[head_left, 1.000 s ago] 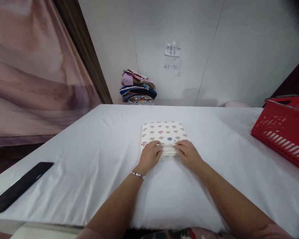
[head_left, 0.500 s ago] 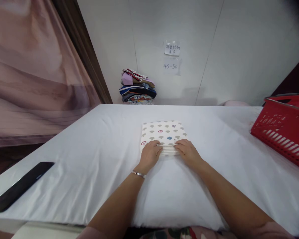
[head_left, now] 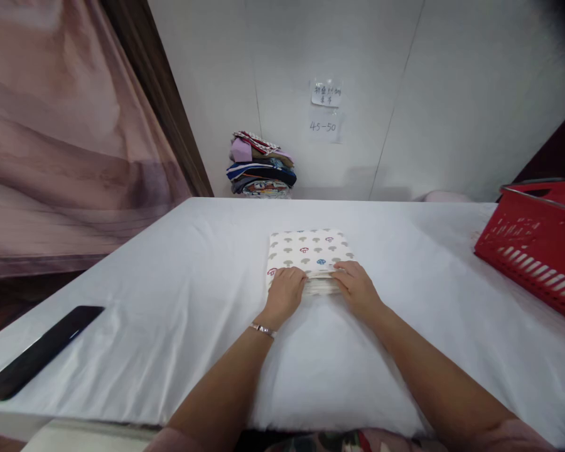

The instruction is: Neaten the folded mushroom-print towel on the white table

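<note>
Left hand: fingers now curled tighter, pinching near edge of mushroom-print cloth
Right hand: likewise pinching
Cloth: white, folded

2 hands grip a folded mushroom-print cloth.

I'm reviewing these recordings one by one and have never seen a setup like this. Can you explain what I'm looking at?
There is no machine here: the left hand and right hand are a person's own, bare, with a bracelet on the left wrist. The camera is worn on the head, looking forward and down, so the arms reach in from the bottom.

On the white-covered table lies a folded cloth with a mushroom print. The fingers of both hands hold its near edge, where layers show. A flat black object lies at the left, and a red basket is at the right. Beyond the far edge is a fabric pile.
</note>
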Action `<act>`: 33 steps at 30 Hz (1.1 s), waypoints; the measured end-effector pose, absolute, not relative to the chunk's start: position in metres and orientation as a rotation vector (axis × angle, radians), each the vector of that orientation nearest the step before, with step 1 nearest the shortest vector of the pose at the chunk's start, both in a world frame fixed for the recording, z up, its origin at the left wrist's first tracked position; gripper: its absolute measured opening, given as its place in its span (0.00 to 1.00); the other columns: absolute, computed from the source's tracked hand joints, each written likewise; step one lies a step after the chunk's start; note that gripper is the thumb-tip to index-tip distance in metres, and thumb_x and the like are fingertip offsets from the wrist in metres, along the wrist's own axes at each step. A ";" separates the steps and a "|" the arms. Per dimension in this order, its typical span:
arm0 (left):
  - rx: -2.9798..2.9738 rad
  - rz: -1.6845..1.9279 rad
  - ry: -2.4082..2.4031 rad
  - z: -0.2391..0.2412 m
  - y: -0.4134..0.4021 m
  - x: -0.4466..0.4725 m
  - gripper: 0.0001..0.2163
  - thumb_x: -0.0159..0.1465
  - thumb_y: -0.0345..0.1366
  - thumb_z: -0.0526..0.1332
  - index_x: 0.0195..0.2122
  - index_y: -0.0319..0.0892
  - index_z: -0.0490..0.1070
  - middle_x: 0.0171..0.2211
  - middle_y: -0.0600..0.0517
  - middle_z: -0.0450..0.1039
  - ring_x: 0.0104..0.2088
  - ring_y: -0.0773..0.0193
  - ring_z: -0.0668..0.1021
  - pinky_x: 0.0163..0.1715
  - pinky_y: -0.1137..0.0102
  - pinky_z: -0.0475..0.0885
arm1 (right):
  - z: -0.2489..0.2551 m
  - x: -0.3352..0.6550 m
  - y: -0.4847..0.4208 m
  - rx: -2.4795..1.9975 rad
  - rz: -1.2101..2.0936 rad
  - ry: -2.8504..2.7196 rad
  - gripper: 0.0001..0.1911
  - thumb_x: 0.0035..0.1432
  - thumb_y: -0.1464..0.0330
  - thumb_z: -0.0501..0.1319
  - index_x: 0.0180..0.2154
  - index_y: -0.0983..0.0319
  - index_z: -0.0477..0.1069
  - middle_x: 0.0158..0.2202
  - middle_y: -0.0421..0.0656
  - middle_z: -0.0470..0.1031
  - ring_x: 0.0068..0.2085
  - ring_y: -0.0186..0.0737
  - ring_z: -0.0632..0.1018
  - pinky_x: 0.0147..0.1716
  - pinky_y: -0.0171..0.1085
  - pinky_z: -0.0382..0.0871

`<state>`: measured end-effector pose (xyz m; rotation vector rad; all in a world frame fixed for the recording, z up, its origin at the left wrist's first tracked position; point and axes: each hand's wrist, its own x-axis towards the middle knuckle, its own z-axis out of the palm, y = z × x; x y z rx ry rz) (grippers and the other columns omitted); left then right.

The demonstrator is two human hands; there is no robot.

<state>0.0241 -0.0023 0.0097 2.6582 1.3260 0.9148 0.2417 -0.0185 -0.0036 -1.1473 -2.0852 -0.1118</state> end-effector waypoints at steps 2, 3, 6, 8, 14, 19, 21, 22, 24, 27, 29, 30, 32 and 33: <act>2.667 0.871 1.369 0.009 -0.002 0.024 0.09 0.66 0.32 0.47 0.32 0.42 0.64 0.29 0.52 0.70 0.32 0.63 0.71 0.39 0.64 0.63 | -0.004 0.242 -0.018 -1.123 -0.130 -2.083 0.12 0.63 0.71 0.50 0.40 0.59 0.71 0.41 0.47 0.71 0.43 0.44 0.70 0.40 0.44 0.66; 2.673 0.859 1.384 0.008 -0.001 0.025 0.09 0.66 0.32 0.47 0.32 0.42 0.64 0.29 0.52 0.70 0.32 0.63 0.71 0.39 0.64 0.63 | -0.004 0.242 -0.018 -1.120 -0.133 -2.092 0.12 0.63 0.71 0.50 0.41 0.59 0.71 0.39 0.46 0.72 0.41 0.44 0.70 0.39 0.43 0.66; 2.691 0.849 1.406 0.007 -0.001 0.025 0.09 0.66 0.32 0.47 0.31 0.41 0.64 0.29 0.52 0.71 0.32 0.63 0.71 0.39 0.64 0.63 | -0.004 0.242 -0.019 -1.137 -0.149 -2.117 0.12 0.63 0.72 0.49 0.43 0.60 0.69 0.37 0.46 0.72 0.38 0.43 0.70 0.37 0.43 0.65; 2.703 0.849 1.404 0.007 0.000 0.026 0.09 0.66 0.32 0.48 0.31 0.41 0.65 0.29 0.52 0.71 0.32 0.63 0.72 0.39 0.64 0.63 | -0.004 0.242 -0.020 -1.139 -0.173 -2.123 0.13 0.63 0.72 0.48 0.46 0.61 0.67 0.37 0.46 0.73 0.38 0.44 0.70 0.36 0.43 0.64; 2.703 0.839 1.422 0.002 0.001 0.028 0.07 0.65 0.30 0.49 0.35 0.42 0.65 0.30 0.52 0.71 0.33 0.63 0.72 0.39 0.65 0.63 | -0.003 0.241 -0.020 -1.112 -0.172 -2.137 0.12 0.62 0.73 0.48 0.42 0.61 0.68 0.36 0.46 0.73 0.38 0.43 0.70 0.37 0.42 0.63; 2.794 0.802 1.433 -0.001 0.000 0.027 0.09 0.64 0.27 0.48 0.38 0.42 0.66 0.30 0.52 0.69 0.33 0.63 0.71 0.35 0.67 0.63 | -0.004 0.241 -0.019 -1.101 -0.160 -2.189 0.13 0.59 0.78 0.48 0.33 0.61 0.69 0.36 0.46 0.72 0.39 0.42 0.70 0.38 0.41 0.62; 2.823 0.794 1.407 -0.001 -0.001 0.026 0.10 0.63 0.25 0.49 0.38 0.43 0.67 0.31 0.52 0.69 0.34 0.63 0.70 0.35 0.67 0.63 | -0.005 0.241 -0.019 -1.116 -0.156 -2.219 0.14 0.57 0.79 0.49 0.32 0.61 0.70 0.35 0.45 0.71 0.38 0.41 0.69 0.38 0.40 0.61; 2.834 0.789 1.389 -0.001 -0.001 0.026 0.11 0.62 0.24 0.49 0.39 0.43 0.67 0.31 0.52 0.69 0.34 0.63 0.70 0.35 0.67 0.63 | -0.006 0.242 -0.019 -1.123 -0.154 -2.226 0.14 0.57 0.80 0.49 0.32 0.60 0.70 0.35 0.44 0.71 0.38 0.41 0.69 0.38 0.40 0.61; 2.847 0.782 1.354 -0.001 -0.001 0.025 0.13 0.60 0.22 0.50 0.38 0.44 0.68 0.32 0.52 0.69 0.35 0.63 0.70 0.35 0.67 0.64 | -0.007 0.242 -0.019 -1.134 -0.153 -2.229 0.14 0.57 0.80 0.50 0.33 0.60 0.71 0.35 0.44 0.71 0.38 0.40 0.68 0.38 0.40 0.61; 2.822 0.793 1.326 -0.001 -0.002 0.024 0.13 0.58 0.21 0.50 0.36 0.44 0.69 0.34 0.52 0.69 0.35 0.63 0.70 0.36 0.67 0.64 | -0.008 0.242 -0.019 -1.140 -0.155 -2.214 0.13 0.57 0.79 0.51 0.34 0.60 0.72 0.35 0.44 0.71 0.38 0.40 0.68 0.38 0.40 0.61; 2.786 0.817 1.303 0.000 -0.002 0.023 0.13 0.58 0.22 0.51 0.37 0.44 0.70 0.36 0.51 0.70 0.37 0.63 0.70 0.37 0.67 0.65 | -0.008 0.241 -0.020 -1.142 -0.150 -2.213 0.13 0.57 0.78 0.52 0.35 0.60 0.72 0.35 0.44 0.71 0.38 0.41 0.69 0.38 0.40 0.61; 2.769 0.827 1.291 0.000 -0.003 0.023 0.12 0.58 0.23 0.52 0.38 0.43 0.69 0.37 0.51 0.70 0.38 0.62 0.70 0.38 0.66 0.65 | -0.007 0.241 -0.020 -1.144 -0.144 -2.215 0.13 0.57 0.77 0.52 0.35 0.60 0.73 0.35 0.45 0.71 0.38 0.41 0.69 0.38 0.41 0.61; 2.747 0.838 1.277 0.001 -0.004 0.024 0.10 0.60 0.26 0.53 0.39 0.43 0.69 0.37 0.50 0.69 0.39 0.62 0.70 0.39 0.66 0.65 | -0.005 0.240 -0.021 -1.150 -0.130 -2.223 0.12 0.57 0.76 0.52 0.36 0.60 0.73 0.35 0.45 0.71 0.38 0.41 0.69 0.38 0.41 0.61; 2.741 0.836 1.276 0.002 -0.004 0.024 0.09 0.60 0.27 0.53 0.38 0.43 0.69 0.37 0.50 0.69 0.39 0.62 0.70 0.39 0.65 0.65 | -0.004 0.240 -0.021 -1.153 -0.125 -2.224 0.12 0.58 0.75 0.52 0.36 0.60 0.73 0.35 0.45 0.71 0.38 0.41 0.68 0.38 0.41 0.60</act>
